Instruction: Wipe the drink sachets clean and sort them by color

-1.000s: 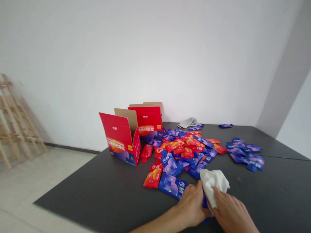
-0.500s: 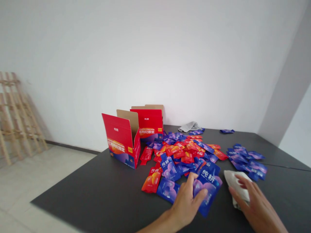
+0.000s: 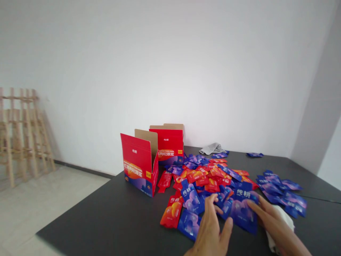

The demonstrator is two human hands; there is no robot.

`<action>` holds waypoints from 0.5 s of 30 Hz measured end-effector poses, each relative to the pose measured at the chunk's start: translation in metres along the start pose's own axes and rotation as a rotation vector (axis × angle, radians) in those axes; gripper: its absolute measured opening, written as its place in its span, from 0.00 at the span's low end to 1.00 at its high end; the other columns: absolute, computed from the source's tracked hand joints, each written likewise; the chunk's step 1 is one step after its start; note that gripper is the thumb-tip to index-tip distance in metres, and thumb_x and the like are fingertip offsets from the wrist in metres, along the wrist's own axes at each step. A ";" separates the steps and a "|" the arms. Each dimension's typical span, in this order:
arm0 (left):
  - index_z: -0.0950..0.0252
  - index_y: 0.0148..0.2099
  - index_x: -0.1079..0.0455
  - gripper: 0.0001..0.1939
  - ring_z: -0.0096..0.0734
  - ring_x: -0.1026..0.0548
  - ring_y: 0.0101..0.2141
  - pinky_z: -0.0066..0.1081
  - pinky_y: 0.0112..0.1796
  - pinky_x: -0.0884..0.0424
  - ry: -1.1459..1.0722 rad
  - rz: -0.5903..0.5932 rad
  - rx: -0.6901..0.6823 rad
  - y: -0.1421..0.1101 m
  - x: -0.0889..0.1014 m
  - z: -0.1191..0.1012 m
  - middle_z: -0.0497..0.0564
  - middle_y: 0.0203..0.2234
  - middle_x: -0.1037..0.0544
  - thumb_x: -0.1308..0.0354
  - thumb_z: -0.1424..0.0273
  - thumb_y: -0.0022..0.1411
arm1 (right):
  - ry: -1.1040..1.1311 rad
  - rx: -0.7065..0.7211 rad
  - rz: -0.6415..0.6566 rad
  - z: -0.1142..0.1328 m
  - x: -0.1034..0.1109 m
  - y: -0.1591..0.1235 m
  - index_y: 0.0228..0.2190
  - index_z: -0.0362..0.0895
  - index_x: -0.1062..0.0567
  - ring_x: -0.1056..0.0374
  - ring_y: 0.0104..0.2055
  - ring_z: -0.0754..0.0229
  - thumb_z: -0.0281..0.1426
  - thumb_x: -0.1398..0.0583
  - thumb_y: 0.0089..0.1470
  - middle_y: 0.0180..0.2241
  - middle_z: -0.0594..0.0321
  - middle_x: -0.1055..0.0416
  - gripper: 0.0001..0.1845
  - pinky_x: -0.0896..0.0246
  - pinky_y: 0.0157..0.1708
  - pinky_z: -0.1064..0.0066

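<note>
Pinching a blue sachet [image 3: 243,209] by its right side between thumb and fingers of the right hand [image 3: 270,218], printed face turned to the camera, at the near right edge of the mixed pile [image 3: 207,176]. Holding the left hand [image 3: 210,231] open and holding nothing with it, thumb spread away from loosely bent fingers, at the near side of the pile. Leaving a white cloth [image 3: 289,218] partly in view behind the right hand, right of the pile's near edge; cannot tell whether touching it.

Seeing red and blue sachets heaped over one another in the pile, on a dark table [image 3: 112,217]. At the pile's near left, seeing a red sachet [image 3: 172,213] beside a partly covered flat sachet [image 3: 189,222]. Left of the pile, finding a nearer red box [image 3: 137,163] with raised flaps, and at its far left a second red box [image 3: 170,147], also open. Right of the pile, showing a blue cluster [image 3: 279,192]; beyond it, a grey cloth [image 3: 211,148] and, farther right, a lone sachet [image 3: 255,155]
</note>
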State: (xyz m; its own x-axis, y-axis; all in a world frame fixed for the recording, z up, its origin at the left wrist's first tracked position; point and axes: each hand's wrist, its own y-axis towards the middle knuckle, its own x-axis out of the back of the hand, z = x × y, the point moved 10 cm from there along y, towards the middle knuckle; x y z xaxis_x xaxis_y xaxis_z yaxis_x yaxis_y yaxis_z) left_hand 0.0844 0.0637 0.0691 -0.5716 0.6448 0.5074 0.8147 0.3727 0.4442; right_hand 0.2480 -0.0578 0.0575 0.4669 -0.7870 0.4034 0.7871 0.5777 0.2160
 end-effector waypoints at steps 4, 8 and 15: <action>0.65 0.63 0.59 0.27 0.36 0.33 0.49 0.38 0.54 0.38 0.052 0.006 0.004 0.001 -0.001 0.002 0.60 0.55 0.40 0.55 0.65 0.67 | 0.308 -0.160 0.135 0.018 -0.027 0.047 0.46 0.43 0.34 0.26 0.36 0.55 0.45 0.45 0.51 0.36 0.57 0.24 0.24 0.29 0.36 0.66; 0.66 0.63 0.56 0.27 0.36 0.33 0.48 0.37 0.53 0.37 0.094 0.019 0.023 0.003 -0.002 0.010 0.60 0.55 0.40 0.54 0.68 0.65 | 0.152 -0.080 0.143 0.045 -0.060 0.075 0.44 0.40 0.36 0.27 0.38 0.60 0.41 0.52 0.57 0.36 0.58 0.25 0.20 0.34 0.36 0.72; 0.73 0.64 0.54 0.28 0.44 0.40 0.58 0.40 0.56 0.40 0.205 -0.005 0.111 0.014 0.010 0.029 0.67 0.61 0.45 0.57 0.68 0.65 | -0.206 -0.067 0.068 0.019 -0.075 0.109 0.39 0.39 0.32 0.27 0.37 0.54 0.33 0.49 0.54 0.29 0.57 0.25 0.14 0.37 0.35 0.68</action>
State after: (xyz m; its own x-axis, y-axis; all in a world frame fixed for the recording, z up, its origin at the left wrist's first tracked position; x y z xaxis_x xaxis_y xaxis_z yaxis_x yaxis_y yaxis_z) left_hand 0.0931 0.0946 0.0593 -0.5747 0.4975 0.6498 0.8108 0.4540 0.3695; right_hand 0.2911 0.0679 0.0676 0.4328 -0.6821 0.5895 0.7848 0.6068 0.1259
